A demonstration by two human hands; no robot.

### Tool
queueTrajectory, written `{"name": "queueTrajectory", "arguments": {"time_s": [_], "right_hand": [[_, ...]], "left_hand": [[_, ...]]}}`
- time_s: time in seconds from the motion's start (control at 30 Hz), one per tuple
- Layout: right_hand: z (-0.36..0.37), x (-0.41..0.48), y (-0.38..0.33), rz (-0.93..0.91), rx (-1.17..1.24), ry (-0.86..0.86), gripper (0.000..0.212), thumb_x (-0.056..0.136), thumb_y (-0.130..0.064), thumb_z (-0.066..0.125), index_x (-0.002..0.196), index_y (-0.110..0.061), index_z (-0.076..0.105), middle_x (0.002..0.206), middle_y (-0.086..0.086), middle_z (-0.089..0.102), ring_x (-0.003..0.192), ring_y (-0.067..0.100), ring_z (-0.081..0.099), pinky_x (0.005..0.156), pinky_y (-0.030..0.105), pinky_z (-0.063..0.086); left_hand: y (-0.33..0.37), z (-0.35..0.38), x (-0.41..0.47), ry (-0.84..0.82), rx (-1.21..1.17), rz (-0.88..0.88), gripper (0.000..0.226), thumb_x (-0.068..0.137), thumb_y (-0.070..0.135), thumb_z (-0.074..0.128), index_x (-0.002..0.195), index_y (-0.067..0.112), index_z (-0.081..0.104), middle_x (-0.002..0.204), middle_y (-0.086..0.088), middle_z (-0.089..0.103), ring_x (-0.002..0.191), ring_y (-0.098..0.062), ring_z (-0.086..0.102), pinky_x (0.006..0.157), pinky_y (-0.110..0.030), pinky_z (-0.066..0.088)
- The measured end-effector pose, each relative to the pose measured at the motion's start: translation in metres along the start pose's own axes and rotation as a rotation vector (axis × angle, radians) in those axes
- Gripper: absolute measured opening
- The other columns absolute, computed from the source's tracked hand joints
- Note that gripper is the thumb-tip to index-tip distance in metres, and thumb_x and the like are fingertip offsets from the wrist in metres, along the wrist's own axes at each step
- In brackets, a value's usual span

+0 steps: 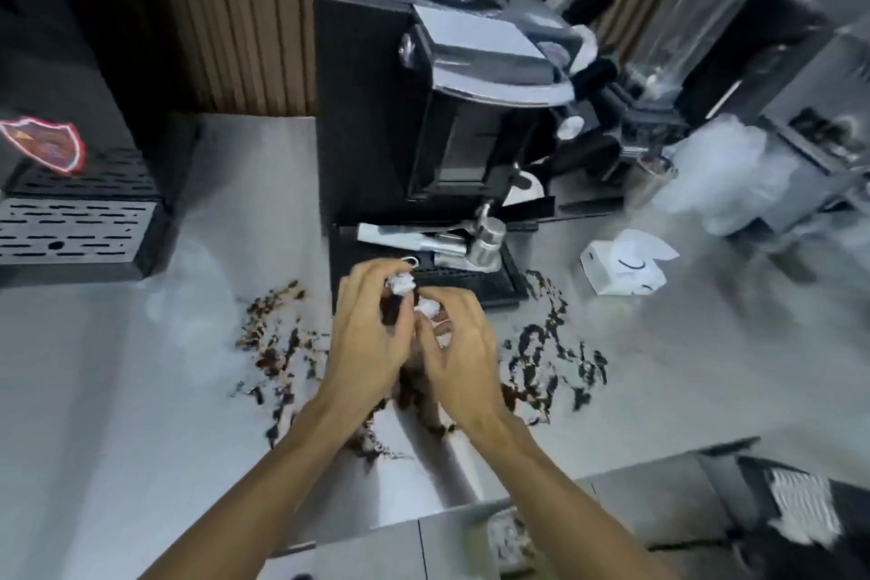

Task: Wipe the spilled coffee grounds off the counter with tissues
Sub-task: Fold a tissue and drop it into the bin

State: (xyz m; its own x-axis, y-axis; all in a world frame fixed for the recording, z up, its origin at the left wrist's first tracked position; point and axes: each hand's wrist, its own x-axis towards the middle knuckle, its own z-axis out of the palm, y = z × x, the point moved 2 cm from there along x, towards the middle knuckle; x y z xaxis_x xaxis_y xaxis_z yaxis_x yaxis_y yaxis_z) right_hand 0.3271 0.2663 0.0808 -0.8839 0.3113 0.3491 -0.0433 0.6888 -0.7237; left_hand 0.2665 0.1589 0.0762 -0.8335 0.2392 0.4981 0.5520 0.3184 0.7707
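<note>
on bench point(117, 414): grounds point(551, 353) just in front of coffee machine point(376, 108), tissue box point(621, 268) to R of grounds, drip tray point(70, 235) at L edge.

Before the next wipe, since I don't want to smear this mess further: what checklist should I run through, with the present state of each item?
1. Tissue held: left hand and right hand both pinch the tissue wad. Ok.
2. Wad clean enough: a dark patch shows beside its white part, blurred. Cannot tell.
3. Counter wiped: coffee grounds lie on both sides of the hands. Not ok.
4. Fresh tissues near: tissue box sits on the counter to the right, a sheet sticking out. Ok.
</note>
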Motion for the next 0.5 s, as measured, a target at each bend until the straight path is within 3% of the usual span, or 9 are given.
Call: {"name": "queueTrajectory", "arguments": {"time_s": [0.07, 0.17, 0.33, 0.5], "right_hand": [[-0.036, -0.026, 0.018, 0.012, -0.064, 0.043, 0.026, 0.097, -0.008, 0.056, 0.123, -0.010, 0.060, 0.118, 0.001, 0.056, 0.099, -0.017, 0.049, 0.088, 0.003, 0.038], [-0.086, -0.063, 0.048, 0.067, -0.117, 0.098, 0.026, 0.096, -0.013, 0.058, 0.122, -0.012, 0.060, 0.119, 0.000, 0.058, 0.107, 0.008, 0.055, 0.096, 0.030, 0.047], [-0.164, -0.122, 0.094, 0.183, -0.187, 0.267, 0.029, 0.094, -0.015, 0.063, 0.122, -0.012, 0.061, 0.113, -0.003, 0.058, 0.095, 0.012, 0.059, 0.086, 0.028, 0.052], [-0.205, -0.191, 0.156, 0.406, -0.220, 0.404, 0.026, 0.094, -0.025, 0.061, 0.120, -0.020, 0.058, 0.111, -0.006, 0.057, 0.096, 0.015, 0.057, 0.083, 0.037, 0.053]], "left_hand": [[0.031, 0.026, -0.023, -0.057, -0.019, 0.027, 0.028, 0.092, 0.007, 0.060, 0.119, 0.014, 0.058, 0.118, 0.004, 0.053, 0.111, -0.013, 0.051, 0.097, -0.022, 0.040], [0.071, 0.068, -0.055, -0.151, -0.058, 0.044, 0.027, 0.093, 0.010, 0.059, 0.119, 0.015, 0.057, 0.119, 0.002, 0.053, 0.114, -0.013, 0.049, 0.099, -0.020, 0.037], [0.119, 0.140, -0.107, -0.300, -0.100, 0.083, 0.024, 0.093, 0.011, 0.061, 0.116, 0.012, 0.059, 0.116, -0.002, 0.057, 0.111, -0.017, 0.051, 0.099, -0.025, 0.039], [0.137, 0.207, -0.170, -0.513, -0.064, 0.134, 0.029, 0.090, 0.014, 0.065, 0.119, 0.017, 0.060, 0.117, 0.005, 0.058, 0.106, -0.005, 0.045, 0.090, -0.019, 0.042]]}}
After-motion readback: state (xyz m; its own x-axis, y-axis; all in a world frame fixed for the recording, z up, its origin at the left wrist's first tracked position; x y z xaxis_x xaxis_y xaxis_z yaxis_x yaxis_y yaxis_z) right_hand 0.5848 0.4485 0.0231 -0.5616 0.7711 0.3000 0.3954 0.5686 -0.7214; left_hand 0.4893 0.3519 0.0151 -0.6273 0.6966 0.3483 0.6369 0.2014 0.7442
